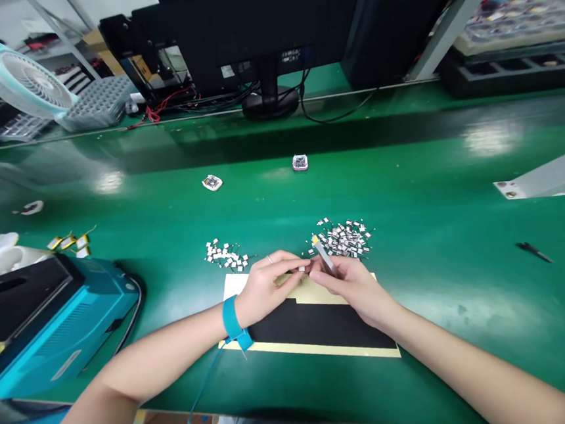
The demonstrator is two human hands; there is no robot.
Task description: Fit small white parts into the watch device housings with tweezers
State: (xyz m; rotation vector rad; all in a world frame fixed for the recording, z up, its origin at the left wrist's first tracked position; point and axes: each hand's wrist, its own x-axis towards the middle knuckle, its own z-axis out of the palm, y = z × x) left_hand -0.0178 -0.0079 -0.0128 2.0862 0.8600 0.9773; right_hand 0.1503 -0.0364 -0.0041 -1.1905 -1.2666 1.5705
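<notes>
My left hand [266,288], with a teal wrist strap [233,322] on it, pinches a small white-faced part [302,268] at its fingertips. My right hand [355,287] is closed around a flat grey tool with a yellow end [325,257]; its exact kind cannot be made out. The fingertips of both hands almost meet over a cream sheet with a black strip [327,325]. Just beyond my right hand lies a heap of small white and dark wired parts [347,237]. A smaller group of similar parts [226,254] is spread beyond my left hand.
On the green table [457,254] sit two small open devices, one white-rimmed [212,183] and one pinkish [300,163]. A teal machine [75,319] occupies the left, near several yellow-edged cells [68,242]. A monitor stand [269,102] is behind; a black pen-like object [535,251] lies right.
</notes>
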